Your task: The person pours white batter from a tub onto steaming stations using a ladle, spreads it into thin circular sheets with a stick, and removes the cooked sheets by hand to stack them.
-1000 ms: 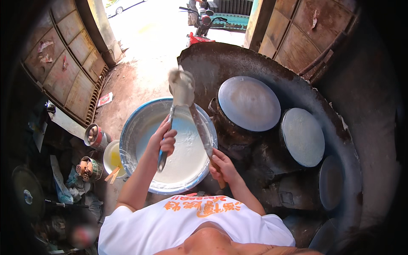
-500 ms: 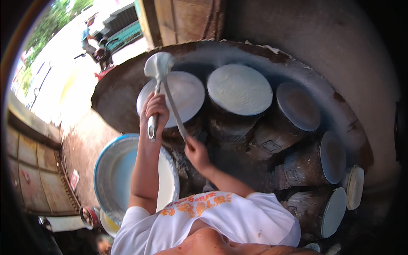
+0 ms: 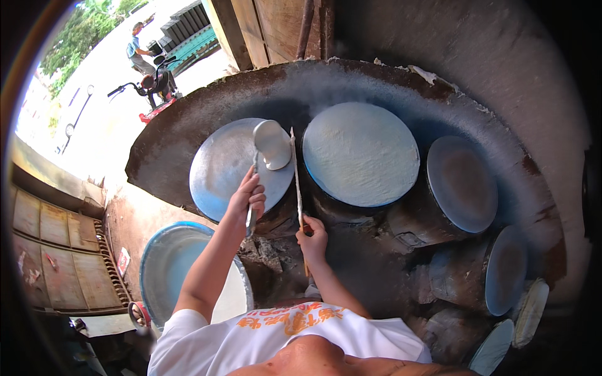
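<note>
My left hand [image 3: 249, 199] is closed around the handle of a ladle [image 3: 266, 133] coated in white batter. The ladle is tipped above the leftmost round griddle [image 3: 216, 163], and a patch of white batter [image 3: 278, 164] shows just below its bowl, at the griddle's right side. In my right hand [image 3: 312, 239], closed, is a long thin batter-smeared stick [image 3: 297, 175], its tip pointing away from me between two griddles. A round sheet of pale batter [image 3: 360, 153] covers the griddle just right of the stick.
A large blue-rimmed tub [image 3: 148, 263] of batter stands at the left near my left forearm. Several more round griddles, such as this bare one [image 3: 463, 182], curve along the right on dark stoves. A curved wall [image 3: 376, 72] bounds them behind. Outside, a person [image 3: 135, 50] stands by a motorbike.
The ladle has swung right and tipped over the leftmost griddle, with batter now below it. My right hand has moved right and nearer, and the stick has straightened away from the ladle.
</note>
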`<state>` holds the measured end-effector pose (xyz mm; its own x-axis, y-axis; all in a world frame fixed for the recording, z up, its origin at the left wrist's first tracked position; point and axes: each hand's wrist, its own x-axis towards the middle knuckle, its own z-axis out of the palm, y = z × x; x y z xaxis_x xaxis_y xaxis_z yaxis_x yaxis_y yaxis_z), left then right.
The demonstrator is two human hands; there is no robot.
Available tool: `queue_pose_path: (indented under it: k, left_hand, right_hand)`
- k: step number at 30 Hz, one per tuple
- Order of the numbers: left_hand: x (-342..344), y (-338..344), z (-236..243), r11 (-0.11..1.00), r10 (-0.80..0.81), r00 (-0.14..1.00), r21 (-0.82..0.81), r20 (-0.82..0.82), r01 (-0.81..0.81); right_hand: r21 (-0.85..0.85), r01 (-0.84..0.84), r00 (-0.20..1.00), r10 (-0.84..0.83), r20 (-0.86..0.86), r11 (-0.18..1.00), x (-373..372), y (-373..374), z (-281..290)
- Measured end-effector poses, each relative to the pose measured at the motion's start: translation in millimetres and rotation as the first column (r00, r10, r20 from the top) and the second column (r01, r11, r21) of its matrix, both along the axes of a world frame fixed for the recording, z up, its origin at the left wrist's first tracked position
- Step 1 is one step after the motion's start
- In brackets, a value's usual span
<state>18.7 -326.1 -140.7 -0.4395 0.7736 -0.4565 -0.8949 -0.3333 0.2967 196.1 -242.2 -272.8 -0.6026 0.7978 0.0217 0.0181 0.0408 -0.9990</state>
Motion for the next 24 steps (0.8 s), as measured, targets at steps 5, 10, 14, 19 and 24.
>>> queue_pose_path:
  k: [5, 10, 14, 19, 24]
  left_hand:
    - [-44.5, 23.2, -14.6, 0.965, 0.004, 0.968, -0.252, -0.250, -0.069]
    - [-81.7, 2.9, -6.7, 0.921, -0.131, 0.841, -0.378, -0.525, -0.093]
    - [-107.5, 4.0, -29.7, 0.974, -0.045, 0.888, -0.218, -0.457, -0.063]
    - [-110.8, -23.8, -16.8, 0.884, -0.136, 0.819, -0.442, -0.558, -0.155]
    - [-117.9, -27.1, -27.9, 0.904, -0.107, 0.789, -0.390, -0.605, -0.177]
  right_hand:
    - [0.447, 0.007, 0.996, -0.046, 0.076, 0.895, -59.9, 6.6, 27.3]
    - [0.647, -0.154, 0.953, -0.059, 0.296, 0.747, -31.7, 18.2, 53.4]
    - [0.690, -0.198, 0.948, -0.042, 0.315, 0.696, -107.5, 21.4, 55.0]
    - [0.677, -0.169, 0.956, -0.047, 0.288, 0.717, -64.4, 21.4, 42.3]
    - [0.693, -0.233, 0.954, 0.022, 0.300, 0.683, -134.7, 17.1, 44.3]
